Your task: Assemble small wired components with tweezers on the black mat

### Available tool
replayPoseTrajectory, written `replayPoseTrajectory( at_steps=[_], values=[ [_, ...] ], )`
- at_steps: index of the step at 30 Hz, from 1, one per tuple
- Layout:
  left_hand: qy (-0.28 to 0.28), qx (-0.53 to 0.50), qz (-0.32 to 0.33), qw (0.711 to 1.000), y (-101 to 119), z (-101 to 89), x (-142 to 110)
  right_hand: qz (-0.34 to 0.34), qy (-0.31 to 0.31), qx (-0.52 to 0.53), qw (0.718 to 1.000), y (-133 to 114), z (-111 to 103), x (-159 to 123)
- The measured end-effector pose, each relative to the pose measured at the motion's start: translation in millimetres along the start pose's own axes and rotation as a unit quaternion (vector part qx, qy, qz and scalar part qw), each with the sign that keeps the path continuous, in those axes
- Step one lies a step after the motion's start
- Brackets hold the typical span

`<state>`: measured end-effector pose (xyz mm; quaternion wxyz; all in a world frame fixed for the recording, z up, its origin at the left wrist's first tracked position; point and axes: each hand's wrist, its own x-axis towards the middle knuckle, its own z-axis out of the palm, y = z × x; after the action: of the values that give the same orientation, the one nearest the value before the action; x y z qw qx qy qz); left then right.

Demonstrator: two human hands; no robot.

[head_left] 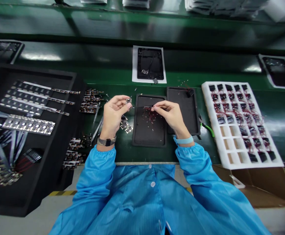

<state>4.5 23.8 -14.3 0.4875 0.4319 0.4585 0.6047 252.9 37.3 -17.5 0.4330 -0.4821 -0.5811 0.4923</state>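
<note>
My left hand (pixel 114 112) is closed, pinching a small circuit board (pixel 128 101) between thumb and fingers above the green bench. My right hand (pixel 170 114) is also closed; it pinches a thin tool (pixel 144 106), probably tweezers, whose tip points left toward the board. Both hands hover over a black mat (pixel 142 135) dotted with tiny red and white parts. More small boards (pixel 126 125) lie just under my left hand.
A large black tray (pixel 47 169) with strips of boards fills the left. A white foam grid (pixel 240 153) of wired black parts sits right, beside a second black mat (pixel 181 122) and green-handled cutters (pixel 207 127). A device back cover on white paper (pixel 149 63) lies beyond.
</note>
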Motion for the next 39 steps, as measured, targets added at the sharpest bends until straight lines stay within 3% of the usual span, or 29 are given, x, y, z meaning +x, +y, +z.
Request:
replayPoseTrajectory(
  at_steps=[5, 8, 12, 15, 21, 30, 39],
  values=[
    [0.010, 0.006, 0.039, 0.999, 1, -3.3, -1, -0.034, 0.026, -0.042, 0.998, -4, -10, -3],
    [-0.025, 0.012, 0.022, 0.999, 6, -4.3, -3, -0.038, 0.015, -0.045, 0.998, -4, -10, -4],
    [-0.147, 0.114, -0.030, 0.982, 10, -1.7, -8, -0.039, -0.089, -0.066, 0.993, -11, -5, -9],
    [-0.234, 0.177, -0.030, 0.956, 10, 2.5, -9, -0.028, -0.178, -0.086, 0.980, -18, -1, -14],
    [-0.300, 0.222, -0.027, 0.927, 7, 6.2, -10, 0.008, -0.245, -0.091, 0.965, -19, 3, -17],
    [-0.326, 0.234, -0.035, 0.915, 6, 5.9, -12, 0.023, -0.261, -0.089, 0.961, -11, 3, -16],
    [-0.326, 0.277, -0.052, 0.902, 11, 12.8, -15, 0.089, -0.261, -0.075, 0.958, -14, 7, -18]
  ],
)
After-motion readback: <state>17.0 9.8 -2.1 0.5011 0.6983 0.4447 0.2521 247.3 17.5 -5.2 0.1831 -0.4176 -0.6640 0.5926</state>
